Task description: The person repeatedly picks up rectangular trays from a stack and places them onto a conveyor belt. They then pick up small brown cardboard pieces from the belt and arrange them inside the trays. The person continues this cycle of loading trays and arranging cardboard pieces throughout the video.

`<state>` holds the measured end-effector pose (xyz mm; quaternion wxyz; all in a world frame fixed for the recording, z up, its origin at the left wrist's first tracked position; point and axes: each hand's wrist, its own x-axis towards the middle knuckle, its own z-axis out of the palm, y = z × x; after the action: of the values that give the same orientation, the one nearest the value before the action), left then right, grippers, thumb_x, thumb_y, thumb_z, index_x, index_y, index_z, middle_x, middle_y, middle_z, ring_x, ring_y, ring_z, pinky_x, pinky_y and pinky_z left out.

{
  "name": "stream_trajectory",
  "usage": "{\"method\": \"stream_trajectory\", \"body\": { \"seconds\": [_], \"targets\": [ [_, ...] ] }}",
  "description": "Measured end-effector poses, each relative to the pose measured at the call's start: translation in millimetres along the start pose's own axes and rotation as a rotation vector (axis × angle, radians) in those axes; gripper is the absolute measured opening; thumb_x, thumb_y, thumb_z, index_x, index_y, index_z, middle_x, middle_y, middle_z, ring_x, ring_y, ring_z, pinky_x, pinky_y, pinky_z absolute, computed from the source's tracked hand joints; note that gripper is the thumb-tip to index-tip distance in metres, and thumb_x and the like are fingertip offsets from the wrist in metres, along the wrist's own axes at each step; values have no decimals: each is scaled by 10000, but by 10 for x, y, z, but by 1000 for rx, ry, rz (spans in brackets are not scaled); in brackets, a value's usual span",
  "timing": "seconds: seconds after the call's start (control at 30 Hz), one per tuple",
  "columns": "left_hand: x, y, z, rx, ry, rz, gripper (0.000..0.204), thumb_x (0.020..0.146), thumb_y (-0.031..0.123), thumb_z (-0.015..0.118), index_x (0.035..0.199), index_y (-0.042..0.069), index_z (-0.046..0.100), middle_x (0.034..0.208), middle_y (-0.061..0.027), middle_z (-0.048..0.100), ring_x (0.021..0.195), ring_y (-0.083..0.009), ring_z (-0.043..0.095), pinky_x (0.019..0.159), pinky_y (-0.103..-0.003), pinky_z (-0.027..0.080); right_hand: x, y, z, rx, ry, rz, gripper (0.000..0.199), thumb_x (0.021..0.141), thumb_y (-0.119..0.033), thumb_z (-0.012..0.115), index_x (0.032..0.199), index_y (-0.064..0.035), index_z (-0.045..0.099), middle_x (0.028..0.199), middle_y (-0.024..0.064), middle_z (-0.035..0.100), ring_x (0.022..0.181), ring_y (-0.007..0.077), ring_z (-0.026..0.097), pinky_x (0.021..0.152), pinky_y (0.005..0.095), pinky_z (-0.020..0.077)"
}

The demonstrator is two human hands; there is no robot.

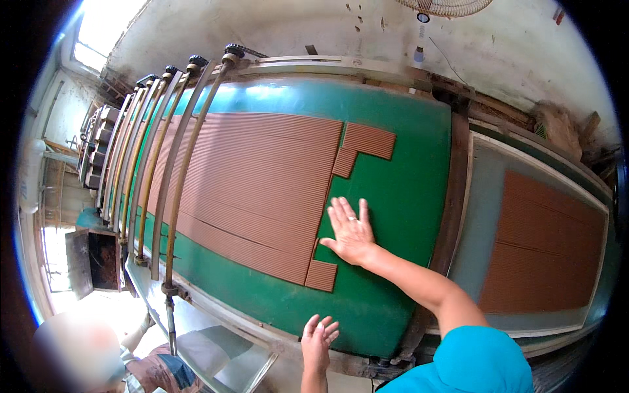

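A broad brown sheet (262, 170) of fine parallel ridges lies on a green surface (400, 203). Smaller ribbed brown pieces sit along its right edge: an angled one (370, 140) at the far side and a small block (322, 276) at the near side. Between them my right hand (350, 232) is spread palm down over the green surface, fingertips close to the sheet's edge; whether it touches cannot be told. It wears a ring. My left hand (316, 342) is raised near the table's front edge, fingers loosely bent and apart, holding nothing visible.
Several metal bars (187, 157) cross above the sheet's left part. To the right stands a framed grey panel (477, 216) bearing another ribbed brown sheet (547, 245). Another person (164, 370) is at the lower left. A fan (445, 5) hangs at the back wall.
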<state>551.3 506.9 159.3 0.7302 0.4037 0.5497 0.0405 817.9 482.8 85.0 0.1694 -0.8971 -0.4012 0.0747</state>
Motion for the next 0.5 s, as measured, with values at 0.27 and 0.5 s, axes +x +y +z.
{"method": "stream_trajectory", "body": {
  "seconds": [0.27, 0.5],
  "targets": [
    [248, -165, 307, -191, -203, -155, 674, 914, 302, 457, 1417, 286, 9, 1315, -226, 356, 1162, -339, 434, 900, -517, 402, 518, 990, -476, 27, 410, 23, 626, 880, -499, 397, 1198, 30, 502, 1357, 171, 385, 1312, 303, 271, 1029, 620, 94],
    [139, -286, 513, -112, -216, -198, 748, 893, 277, 509, 1416, 286, -26, 1303, -225, 360, 1146, -317, 438, 890, -506, 397, 994, 1702, -583, -9, 448, 173, 628, 800, -618, 461, 1104, -72, 513, 1119, 110, 489, 1080, 278, 423, 929, 439, 300]
  ]
}}
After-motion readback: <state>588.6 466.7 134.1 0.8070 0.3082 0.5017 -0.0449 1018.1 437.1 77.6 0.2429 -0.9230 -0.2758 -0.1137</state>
